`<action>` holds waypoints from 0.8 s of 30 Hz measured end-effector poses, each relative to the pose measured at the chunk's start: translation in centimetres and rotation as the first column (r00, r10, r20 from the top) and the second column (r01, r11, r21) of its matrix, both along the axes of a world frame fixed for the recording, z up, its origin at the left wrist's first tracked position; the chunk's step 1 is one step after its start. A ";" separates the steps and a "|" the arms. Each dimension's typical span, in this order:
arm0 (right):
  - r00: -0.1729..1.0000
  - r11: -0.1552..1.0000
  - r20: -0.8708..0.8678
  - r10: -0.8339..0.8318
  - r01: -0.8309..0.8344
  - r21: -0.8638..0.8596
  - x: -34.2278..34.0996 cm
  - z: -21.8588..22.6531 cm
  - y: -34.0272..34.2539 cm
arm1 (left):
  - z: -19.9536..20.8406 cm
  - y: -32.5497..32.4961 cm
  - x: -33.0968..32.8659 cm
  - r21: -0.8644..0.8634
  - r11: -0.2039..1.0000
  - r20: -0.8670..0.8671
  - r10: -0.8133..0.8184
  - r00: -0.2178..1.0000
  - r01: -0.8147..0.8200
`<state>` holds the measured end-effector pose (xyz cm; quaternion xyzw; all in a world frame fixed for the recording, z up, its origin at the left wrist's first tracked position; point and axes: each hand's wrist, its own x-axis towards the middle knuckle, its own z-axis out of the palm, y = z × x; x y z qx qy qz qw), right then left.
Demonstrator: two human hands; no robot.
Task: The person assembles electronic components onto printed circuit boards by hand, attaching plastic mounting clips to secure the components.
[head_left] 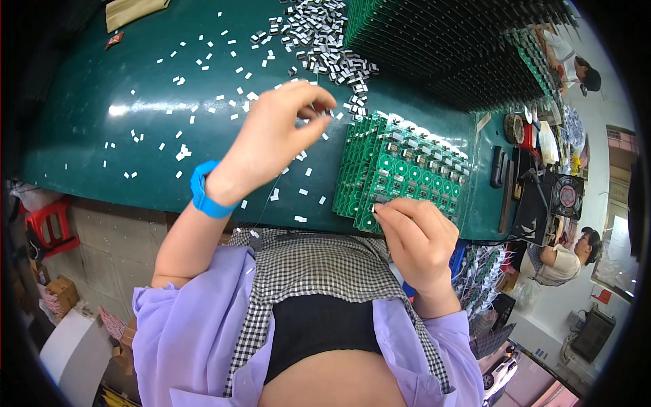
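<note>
My left hand [274, 132], with a blue band [207, 190] on its wrist, is raised over the table. Its thumb and forefinger curl toward each other in a pinch, and what lies between them is too small to make out. Beside it on the right stands a stack of green circuit boards [413, 169] with rows of round pads and small parts. My right hand [424, 237] is at the near edge of this stack. Its thumb and forefinger are closed at the top board's lower left corner, where a small pale speck shows at the fingertips.
A pile of small black-and-white parts [325, 47] lies at the far side of the green table [88, 129]. White slips [182, 152] are scattered leftward. Tall rows of boards [454, 47] stand at far right. Two people [566, 258] and a fan [567, 197] are beyond.
</note>
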<state>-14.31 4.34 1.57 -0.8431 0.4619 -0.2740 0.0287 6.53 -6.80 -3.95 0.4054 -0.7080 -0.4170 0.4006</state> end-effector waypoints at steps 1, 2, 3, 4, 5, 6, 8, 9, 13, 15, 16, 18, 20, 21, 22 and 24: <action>1.000 1.000 -0.001 0.000 0.000 -0.002 0.0 -0.1 0.1 | 0.0 0.7 -0.2 0.061 0.998 -0.011 -0.008 1.000 0.009; 1.000 1.000 -0.014 -0.012 0.013 0.007 -0.1 -0.1 0.2 | 0.2 1.3 -0.2 0.120 0.993 -0.021 -0.014 1.000 0.016; 0.999 1.000 -0.028 -0.026 0.026 0.014 -0.1 0.0 0.3 | 0.5 1.9 -0.2 0.157 0.987 -0.029 -0.037 0.999 0.041; 0.999 1.000 -0.028 -0.026 0.026 0.011 0.0 0.2 0.5 | 0.6 2.5 -0.3 0.154 0.987 -0.029 -0.037 0.999 0.041; 0.997 0.995 -0.032 -0.066 0.068 0.073 0.2 0.5 0.7 | 0.5 3.1 -0.5 0.221 0.970 -0.184 -0.059 0.981 0.100; 0.993 0.985 -0.039 -0.107 0.111 0.133 0.4 0.8 0.8 | 0.6 3.8 -0.7 0.278 0.946 -0.335 -0.069 0.940 0.169; 0.992 0.986 0.038 -0.118 0.113 0.122 0.5 1.4 1.1 | 1.8 5.3 -1.0 0.424 0.837 -0.585 -0.039 0.810 0.346; 0.986 0.987 0.115 -0.124 0.111 0.114 0.5 1.6 1.2 | 2.2 6.1 -1.1 0.422 0.822 -0.607 -0.057 0.793 0.382; 0.940 0.995 0.333 -0.079 0.051 0.092 0.9 1.3 1.4 | 3.0 7.8 -1.9 0.358 0.816 -0.636 -0.142 0.759 0.453; 0.940 0.997 0.333 -0.071 0.053 0.063 0.7 0.9 1.7 | 2.8 8.1 -2.1 0.321 0.837 -0.613 -0.173 0.771 0.443; 0.941 0.998 0.333 -0.060 0.050 0.039 0.6 0.7 1.8 | 2.5 8.2 -2.2 0.324 0.828 -0.627 -0.174 0.760 0.457; 0.935 0.999 0.351 -0.046 0.045 0.012 0.5 0.4 2.0 | 2.3 8.5 -2.4 0.324 0.818 -0.639 -0.181 0.748 0.475; 0.917 0.998 0.397 -0.022 -0.003 0.063 0.2 0.3 2.1 | 2.3 8.8 -2.7 0.334 0.833 -0.652 -0.134 0.747 0.441; 0.917 0.998 0.397 -0.024 0.001 0.059 0.1 0.2 2.0 | 2.3 8.8 -2.8 0.331 0.832 -0.651 -0.140 0.746 0.445; 0.893 0.994 0.450 -0.027 -0.023 0.106 -0.1 0.1 1.9 | 2.3 8.9 -2.9 0.237 0.903 -0.562 -0.175 0.808 0.360; 0.864 0.987 0.503 -0.030 -0.053 0.150 -0.1 0.2 2.0 | 2.4 9.1 -3.1 0.125 0.953 -0.463 -0.191 0.866 0.277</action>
